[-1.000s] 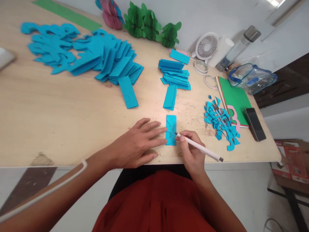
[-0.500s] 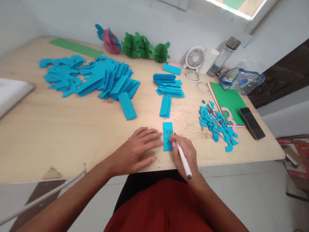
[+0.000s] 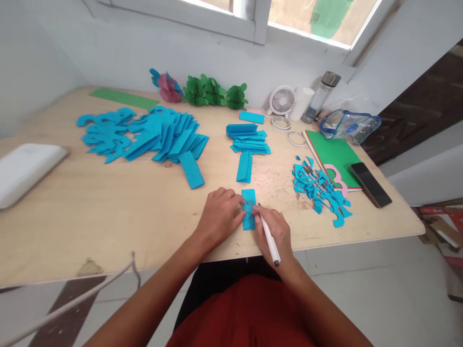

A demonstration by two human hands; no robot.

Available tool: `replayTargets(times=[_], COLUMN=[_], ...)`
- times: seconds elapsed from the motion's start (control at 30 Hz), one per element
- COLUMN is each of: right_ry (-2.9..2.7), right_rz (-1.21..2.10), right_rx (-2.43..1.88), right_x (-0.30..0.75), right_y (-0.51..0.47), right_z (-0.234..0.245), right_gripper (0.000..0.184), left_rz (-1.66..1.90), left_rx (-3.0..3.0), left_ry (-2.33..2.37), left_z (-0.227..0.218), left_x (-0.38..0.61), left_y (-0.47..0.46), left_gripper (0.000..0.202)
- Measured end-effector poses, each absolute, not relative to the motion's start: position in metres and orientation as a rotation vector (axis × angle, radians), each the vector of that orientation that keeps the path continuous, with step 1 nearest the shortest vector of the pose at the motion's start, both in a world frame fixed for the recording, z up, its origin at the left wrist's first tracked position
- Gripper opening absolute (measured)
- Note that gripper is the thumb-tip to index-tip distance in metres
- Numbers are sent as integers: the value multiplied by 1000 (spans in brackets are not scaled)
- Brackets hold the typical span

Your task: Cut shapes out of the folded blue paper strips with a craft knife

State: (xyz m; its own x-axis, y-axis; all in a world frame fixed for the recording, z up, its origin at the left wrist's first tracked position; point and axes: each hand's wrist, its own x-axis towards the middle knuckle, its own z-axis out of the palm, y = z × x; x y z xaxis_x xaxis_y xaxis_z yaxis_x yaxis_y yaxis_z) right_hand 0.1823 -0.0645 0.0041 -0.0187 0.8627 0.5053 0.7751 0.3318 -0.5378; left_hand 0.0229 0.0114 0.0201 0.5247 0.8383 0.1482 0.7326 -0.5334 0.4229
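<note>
Lying near the front edge of the desk (image 3: 144, 217): one blue paper strip (image 3: 249, 195), between both hands. Right hand (image 3: 275, 230): grip closed round a white pen (image 3: 269, 238), fingertips at the strip's right edge. Left hand (image 3: 221, 212): fingers bent, tips at the strip's left edge; whether its grip pinches the paper cannot be told. Beyond the strip: one folded blue piece (image 3: 244, 167), then a blue paper stack (image 3: 249, 142). Further right: blue scraps (image 3: 318, 188), green sheet (image 3: 333, 153), dark phone (image 3: 371, 184).
</note>
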Motion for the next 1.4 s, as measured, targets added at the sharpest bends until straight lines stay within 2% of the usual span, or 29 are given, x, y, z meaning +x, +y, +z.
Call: replayTargets(times=[0.23,0.47,0.83,0.93,1.23,1.4], right_ry=[-1755,-1699,-1495,-1399,-1255,-1256], right_rz=[131,108,371,451,517,507], right_rx=[-1448,-1483,-1575,-1540,-1493,-1487], right_x=[182,184,185,188,192,192], right_y=[-64,-63,-63,-62,-61,-60], right_z=[3,-1,3,-1,-8,-10], right_gripper=[27,27,17,17,20,19], left_rz=[453,757,933,992,603,502], left_rx=[2378,2246,2040,1990,2290,2340], left_ry=[1447,1462,1341,1411,1526,1587], left_z=[23,14,12,15,15,13], left_x=[31,33,29,20,33,51], left_y=[4,-12,-24,-19,28,42], left_gripper=[7,9,4,12,26,17])
